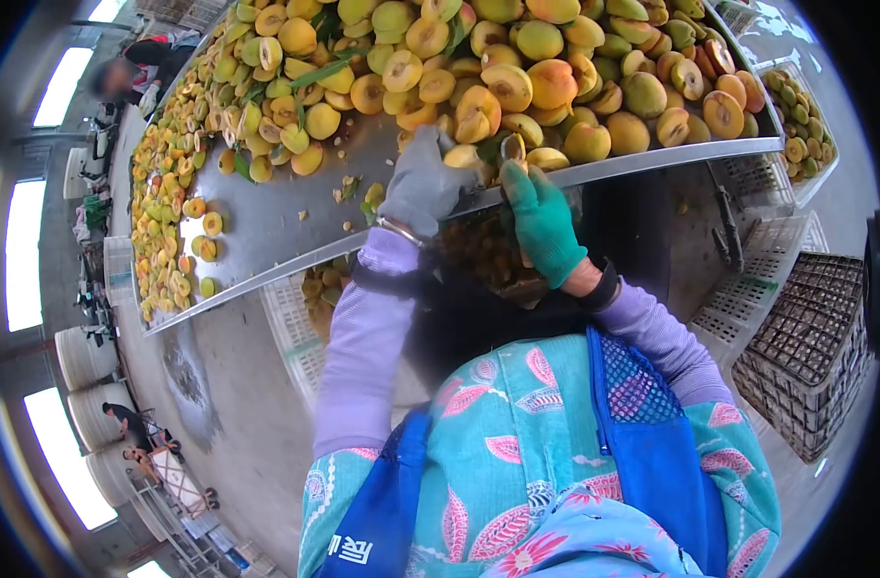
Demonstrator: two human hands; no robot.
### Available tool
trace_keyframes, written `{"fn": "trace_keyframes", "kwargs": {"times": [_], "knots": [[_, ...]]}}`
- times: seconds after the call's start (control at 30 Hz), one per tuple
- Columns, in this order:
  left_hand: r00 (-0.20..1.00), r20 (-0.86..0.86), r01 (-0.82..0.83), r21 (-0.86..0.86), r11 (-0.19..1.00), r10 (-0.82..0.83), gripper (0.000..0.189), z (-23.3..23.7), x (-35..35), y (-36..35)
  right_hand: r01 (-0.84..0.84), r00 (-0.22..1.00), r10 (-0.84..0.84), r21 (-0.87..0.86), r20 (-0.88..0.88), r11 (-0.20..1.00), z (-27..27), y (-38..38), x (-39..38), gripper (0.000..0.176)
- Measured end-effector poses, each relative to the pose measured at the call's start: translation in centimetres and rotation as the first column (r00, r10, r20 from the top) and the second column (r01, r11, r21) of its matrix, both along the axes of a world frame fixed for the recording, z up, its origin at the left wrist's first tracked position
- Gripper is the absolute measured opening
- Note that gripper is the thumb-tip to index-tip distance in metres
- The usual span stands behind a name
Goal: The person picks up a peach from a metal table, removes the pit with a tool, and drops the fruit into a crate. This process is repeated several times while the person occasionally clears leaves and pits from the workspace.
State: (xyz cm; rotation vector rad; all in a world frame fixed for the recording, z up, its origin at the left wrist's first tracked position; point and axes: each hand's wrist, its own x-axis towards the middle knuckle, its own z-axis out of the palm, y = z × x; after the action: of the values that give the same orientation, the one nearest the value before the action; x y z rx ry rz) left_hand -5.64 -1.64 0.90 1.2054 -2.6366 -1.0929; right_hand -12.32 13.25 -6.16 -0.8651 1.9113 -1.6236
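Whole and halved yellow peaches point(510, 87) are heaped on a metal work table point(295, 207) in front of me. My left hand point(426, 183), in a grey glove, is at the table's rim with its fingers curled beside a peach half point(462, 157). Whether it grips a piece is hidden. My right hand point(546, 226), in a green glove, is closed just over the rim. By its raised thumb shows the rounded tip of what looks like a small pitting tool point(513, 147); most of it is covered by the glove.
Below the rim, a container holds dark fruit pieces point(493, 252). A white crate point(291, 328) stands under the table's left side. To the right are a crate of peaches point(801, 125), white crates point(748, 279) and a dark crate point(806, 337). Other people point(132, 424) are farther left.
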Motion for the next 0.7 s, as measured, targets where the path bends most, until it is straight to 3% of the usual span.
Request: {"fn": "trace_keyframes", "kwargs": {"times": [0.07, 0.1, 0.17, 0.2, 0.23, 0.33, 0.37, 0.4, 0.43, 0.5, 0.57, 0.63, 0.7], "knots": [[0.989, -0.131, -0.07, -0.022, 0.997, 0.067, 0.056, 0.3, 1.4, 1.0, -0.035, 0.99, 0.023, -0.086, -0.136, 0.996, 0.1, 0.1, 0.0, 0.033], [0.975, -0.196, -0.109, -0.03, 0.994, 0.101, 0.058, 0.3, 2.0, 1.3, -0.079, 0.986, 0.07, -0.051, -0.151, 0.996, 0.9, 0.0, 0.1, 0.034], [0.773, -0.529, -0.076, 0.472, 0.878, 0.351, 0.05, -1.9, 3.4, 1.5, -0.188, 0.97, 0.203, 0.119, -0.136, 0.975, 3.4, 0.0, 0.2, 0.036], [0.611, -0.593, 0.019, 0.674, 0.739, 0.525, 0.047, -2.0, 4.0, 2.1, -0.262, 0.952, 0.292, 0.252, -0.093, 0.932, 4.4, 0.1, 0.8, 0.036], [0.515, -0.598, 0.27, 0.793, 0.546, 0.614, 0.044, -1.5, 4.1, 2.8, -0.244, 0.957, 0.274, 0.238, -0.1, 0.94, 4.4, -0.1, 1.6, 0.037], [0.485, -0.579, 0.206, 0.804, 0.558, 0.655, 0.049, -2.5, 4.0, 3.0, -0.349, 0.937, 0.339, 0.267, 0.085, 0.898, 6.1, -0.4, 0.6, 0.04], [0.486, -0.607, 0.216, 0.781, 0.586, 0.629, 0.042, -3.2, 4.1, 2.8, -0.345, 0.938, 0.332, 0.258, 0.094, 0.902, 6.3, -0.2, 0.6, 0.041], [0.578, -0.715, 0.071, 0.523, 0.849, 0.393, 0.038, -3.0, 4.1, 3.0, -0.336, 0.942, 0.32, 0.25, 0.103, 0.908, 6.5, -0.1, 0.7, 0.042], [0.687, -0.714, -0.025, 0.165, 0.986, 0.137, 0.034, -2.7, 4.1, 3.4, -0.324, 0.946, 0.305, 0.242, 0.111, 0.915, 6.7, 0.0, 0.7, 0.043], [0.732, -0.682, -0.087, -0.09, 0.992, 0.002, 0.028, -1.9, 3.7, 4.1, -0.328, 0.943, 0.303, 0.241, 0.137, 0.913, 7.0, 0.1, 1.0, 0.043], [0.613, -0.768, -0.123, 0.137, 0.983, 0.184, 0.024, -1.5, 3.3, 4.8, -0.329, 0.941, 0.303, 0.2, 0.149, 0.923, 6.1, -0.1, 1.5, 0.043], [0.512, -0.806, -0.163, 0.248, 0.955, 0.296, 0.024, -1.8, 2.8, 5.3, -0.311, 0.945, 0.293, 0.121, 0.146, 0.943, 4.5, -0.7, 2.4, 0.044], [0.446, -0.819, -0.158, 0.324, 0.933, 0.36, 0.025, -2.3, 2.6, 5.4, -0.333, 0.875, 0.297, 0.031, 0.382, 0.942, 5.5, 0.0, 2.6, 0.044]]}}
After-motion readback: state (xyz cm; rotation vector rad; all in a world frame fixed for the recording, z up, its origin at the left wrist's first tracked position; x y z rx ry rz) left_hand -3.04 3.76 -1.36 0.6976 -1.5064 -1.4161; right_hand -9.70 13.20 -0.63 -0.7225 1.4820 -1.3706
